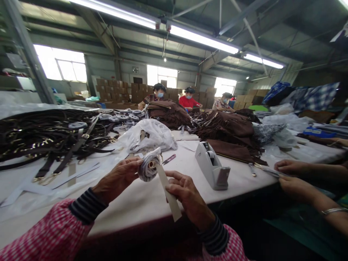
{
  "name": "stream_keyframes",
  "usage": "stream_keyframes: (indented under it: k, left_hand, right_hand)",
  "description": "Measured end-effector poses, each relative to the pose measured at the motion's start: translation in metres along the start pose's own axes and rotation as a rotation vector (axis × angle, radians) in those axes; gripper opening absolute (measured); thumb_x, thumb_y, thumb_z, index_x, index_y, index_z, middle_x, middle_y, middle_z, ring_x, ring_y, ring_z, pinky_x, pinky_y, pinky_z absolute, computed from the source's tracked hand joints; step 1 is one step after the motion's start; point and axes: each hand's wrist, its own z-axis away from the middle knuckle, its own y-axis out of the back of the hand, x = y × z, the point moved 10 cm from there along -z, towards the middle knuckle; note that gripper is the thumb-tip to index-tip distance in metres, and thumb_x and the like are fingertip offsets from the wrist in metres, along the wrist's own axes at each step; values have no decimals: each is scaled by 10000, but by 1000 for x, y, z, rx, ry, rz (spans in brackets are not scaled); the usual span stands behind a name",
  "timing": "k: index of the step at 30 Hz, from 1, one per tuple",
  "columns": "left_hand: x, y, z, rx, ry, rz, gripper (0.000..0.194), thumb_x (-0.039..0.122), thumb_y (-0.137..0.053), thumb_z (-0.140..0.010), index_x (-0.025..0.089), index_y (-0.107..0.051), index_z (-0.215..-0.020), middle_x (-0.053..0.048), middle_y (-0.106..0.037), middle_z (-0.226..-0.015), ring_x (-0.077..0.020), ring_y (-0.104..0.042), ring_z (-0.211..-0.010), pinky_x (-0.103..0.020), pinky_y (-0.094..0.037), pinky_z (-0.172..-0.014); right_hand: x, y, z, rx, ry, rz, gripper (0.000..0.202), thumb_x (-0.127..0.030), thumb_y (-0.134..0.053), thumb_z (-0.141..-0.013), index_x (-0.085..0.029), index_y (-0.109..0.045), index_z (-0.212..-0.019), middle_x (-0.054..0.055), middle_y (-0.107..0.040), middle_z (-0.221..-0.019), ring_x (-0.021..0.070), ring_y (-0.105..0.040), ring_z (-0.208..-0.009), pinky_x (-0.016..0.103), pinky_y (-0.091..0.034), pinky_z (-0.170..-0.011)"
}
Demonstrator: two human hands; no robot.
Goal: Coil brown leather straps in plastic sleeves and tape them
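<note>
My left hand (119, 177) is closed on a rolled-up strap (149, 169), wrapped in greyish plastic, with a brass-coloured fitting showing at its middle. My right hand (187, 194) pinches a beige paper strip (170, 199) between thumb and fingers. The strip's upper end meets the right side of the roll; its lower end hangs past the table edge. Both hands are above the front of the white table (130, 214). Just beyond the roll lie a small pair of snips (169, 158) and a clear plastic bag (152, 134).
A grey tape dispenser (212, 166) stands right of my hands. Dark straps with buckles (46, 134) are heaped at left, brown fringed bags (228, 130) beyond. A co-worker's hands (293, 174) work at the right edge. Several people sit across the table.
</note>
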Motion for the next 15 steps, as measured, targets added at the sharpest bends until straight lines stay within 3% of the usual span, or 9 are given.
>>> stream_keyframes:
  k: [4, 9, 12, 15]
  left_hand:
    - [-4, 0, 1, 7, 26, -5, 202, 347, -777, -901, 148, -791, -925, -68, -708, -929, -192, -626, -873, -287, -560, -794]
    - [4, -14, 1, -35, 15, 13, 187, 313, -752, -923, 136, -787, -970, -83, -725, -977, -182, -630, -863, -268, -566, -780]
    - [6, -16, 3, -37, 21, 18, 188, 307, -741, -933, 137, -786, -1001, -86, -728, -1000, -185, -636, -881, -269, -574, -800]
    - [3, -11, 6, -13, 22, 13, 175, 301, -739, -934, 135, -781, -973, -81, -719, -969, -190, -638, -899, -271, -573, -827]
  right_hand:
    - [-13, 5, 11, 118, 164, 378, 190, -287, -635, -890, -164, -734, -996, -37, -517, -644, 114, -441, -556, 240, -333, -518]
    - [-43, -8, 17, 243, 449, 834, 148, -210, -588, -938, -190, -718, -870, -24, -556, -678, 116, -457, -591, 256, -331, -573]
    - [-47, -4, 15, 252, 492, 761, 154, -256, -578, -971, -194, -674, -868, 10, -645, -797, 141, -588, -693, 255, -413, -639]
    - [-40, 13, 9, 251, 417, 513, 153, -328, -508, -1018, -211, -576, -946, -11, -654, -793, 124, -592, -583, 246, -436, -574]
